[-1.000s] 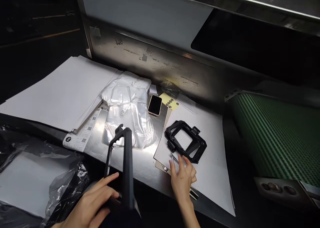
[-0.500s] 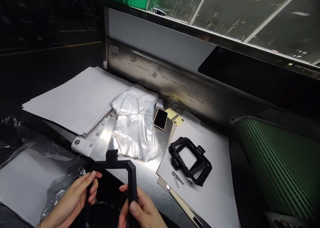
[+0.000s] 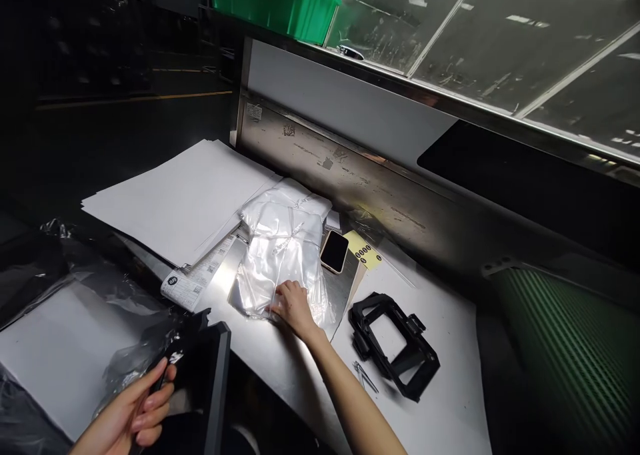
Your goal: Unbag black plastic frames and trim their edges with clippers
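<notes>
My left hand (image 3: 147, 408) is closed around one side of a black plastic frame (image 3: 217, 382), which is tilted at the lower left, partly cut off by the picture's bottom edge. A tied stack of clear plastic bags (image 3: 287, 232) lies on the metal table. My right hand (image 3: 294, 306) rests on the near end of these bags, fingers a little apart and touching the film. Another black plastic frame (image 3: 395, 345) lies on white sheets to the right, with small metal nippers (image 3: 364, 377) beside it.
A stack of white sheets (image 3: 185, 198) lies at the back left, above a printed label strip (image 3: 197, 278). Behind the bags are a phone (image 3: 335, 252) and a yellow sticker sheet (image 3: 365, 248). Plastic-wrapped white material (image 3: 70, 355) is at left, a green ribbed surface (image 3: 560, 348) at right.
My right hand has let go of the black frame and reached forward onto the plastic bags. The frame, in my left hand alone, has turned and shifted left. The view has shifted slightly.
</notes>
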`<state>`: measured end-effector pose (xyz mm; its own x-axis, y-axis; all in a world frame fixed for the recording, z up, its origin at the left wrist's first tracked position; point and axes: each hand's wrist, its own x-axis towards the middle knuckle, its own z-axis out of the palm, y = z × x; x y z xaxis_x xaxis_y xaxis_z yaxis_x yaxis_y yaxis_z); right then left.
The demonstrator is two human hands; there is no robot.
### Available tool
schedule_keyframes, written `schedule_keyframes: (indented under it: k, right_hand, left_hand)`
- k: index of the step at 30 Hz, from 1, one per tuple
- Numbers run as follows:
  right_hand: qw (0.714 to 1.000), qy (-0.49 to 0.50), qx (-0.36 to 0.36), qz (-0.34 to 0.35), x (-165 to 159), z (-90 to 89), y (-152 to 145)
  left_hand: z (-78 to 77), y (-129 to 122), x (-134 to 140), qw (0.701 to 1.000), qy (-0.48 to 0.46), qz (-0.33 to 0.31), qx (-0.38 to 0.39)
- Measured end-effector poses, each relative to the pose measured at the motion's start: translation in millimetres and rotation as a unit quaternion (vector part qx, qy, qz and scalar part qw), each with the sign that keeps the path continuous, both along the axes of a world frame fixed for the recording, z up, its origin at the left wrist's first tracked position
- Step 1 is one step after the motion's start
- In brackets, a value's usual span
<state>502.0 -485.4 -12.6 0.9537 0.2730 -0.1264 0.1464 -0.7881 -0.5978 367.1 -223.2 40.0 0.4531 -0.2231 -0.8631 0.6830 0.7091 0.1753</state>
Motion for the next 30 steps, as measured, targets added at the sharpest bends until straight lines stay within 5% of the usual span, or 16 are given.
schedule_keyframes:
  k: [5, 10, 16, 20, 25, 30]
  right_hand:
    - [0.995, 0.028, 0.051, -0.075, 1, 10.2, -24]
    - [0.955, 0.076, 0.166, -0.236, -40, 46.3, -50]
    - [0.881, 0.216, 0.328, -0.264, -127, 74.7, 9]
    - [0.863, 0.228, 0.364, -0.267, -151, 77.3, 52]
    - [0.829, 0.247, 0.425, -0.265, -149, 77.2, 56]
    - [0.715, 0.272, 0.556, -0.324, -137, 77.7, 35]
  left_hand:
    - [-0.7, 0, -1, 1.0, -0.006, -0.005, -0.013]
    - [5.8, -16, 5, 0.996, -0.059, -0.044, 0.048]
    - [25.0, -61, 17, 0.981, -0.113, -0.159, 0.002]
    - [27.5, -76, 15, 0.964, -0.132, -0.229, -0.006]
    - [24.2, -61, 9, 0.959, -0.148, -0.236, 0.048]
    - [17.3, -18, 9, 0.966, -0.148, -0.164, 0.132]
